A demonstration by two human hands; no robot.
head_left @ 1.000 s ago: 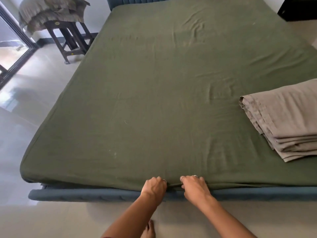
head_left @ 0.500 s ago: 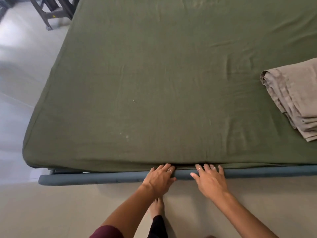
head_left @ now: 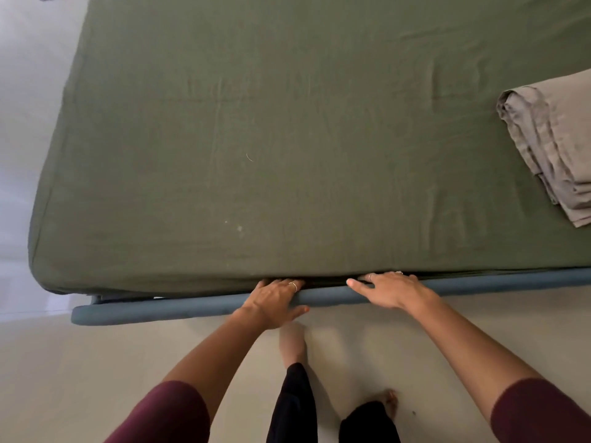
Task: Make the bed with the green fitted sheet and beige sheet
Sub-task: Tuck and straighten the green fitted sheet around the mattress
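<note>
**Hands spread apart along bed foot edge**

Compared with half a second ago, both hands are seen moved apart along the blue bed frame rail (head_left: 192, 306). Left hand (head_left: 275, 302) is laid over the rail, fingers straight and pushed under the mattress edge, thumb splayed toward the floor (head_left: 80, 378). Right hand (head_left: 388, 290) is laid flat on the rail further right, fingers extended and slightly spread, tips at the sheet edge; whether fabric is pinched cannot be told, tips probably hidden. Green fitted sheet (head_left: 287, 139) is stretched over the mattress above the rail. Folded beige sheet (head_left: 556, 145) is lying on it, well right of the rail's middle.
</note>
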